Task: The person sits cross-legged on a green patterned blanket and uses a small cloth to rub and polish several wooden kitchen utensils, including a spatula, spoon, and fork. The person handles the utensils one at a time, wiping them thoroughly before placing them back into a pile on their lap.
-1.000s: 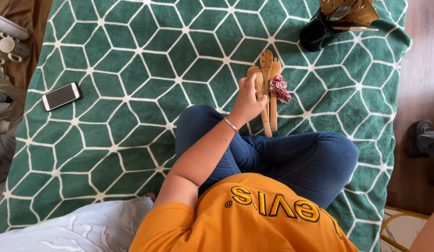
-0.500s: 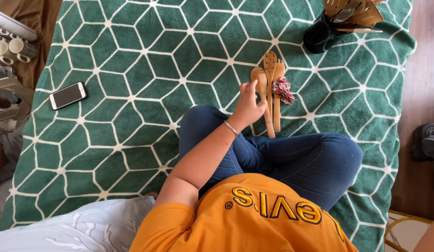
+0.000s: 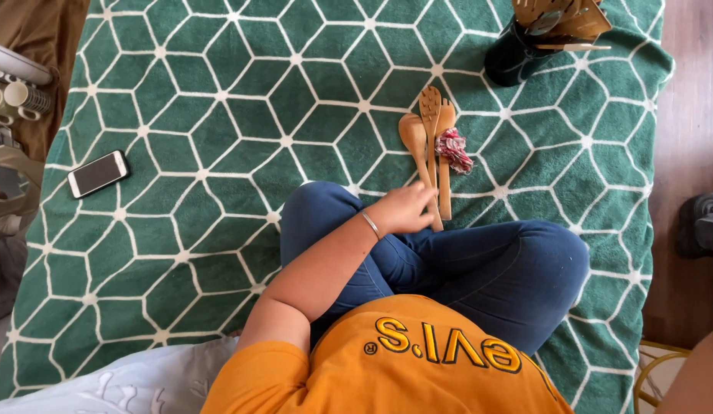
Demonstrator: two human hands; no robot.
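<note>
Green geometric blanket [image 3: 180, 253] underneath, left hand [image 3: 406, 208] drawn back from spoon bowls to handle ends, fingers loosely open over three wooden spoons [image 3: 429, 146] now lying side by side mid-blanket beside a red-and-white cloth scrap [image 3: 453, 148]; right hand out of view.

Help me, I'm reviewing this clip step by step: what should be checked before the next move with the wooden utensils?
1. Three wooden utensils lie side by side on the green rug: ok.
2. Left hand is on their handle ends: ok.
3. Fingers closed around the handles: cannot tell.
4. Utensils clear of the red-and-white bundle: not ok, it lies against the rightmost one.
5. Dark holder stands upright: ok.
6. Right hand's position: cannot tell, out of view.
</note>
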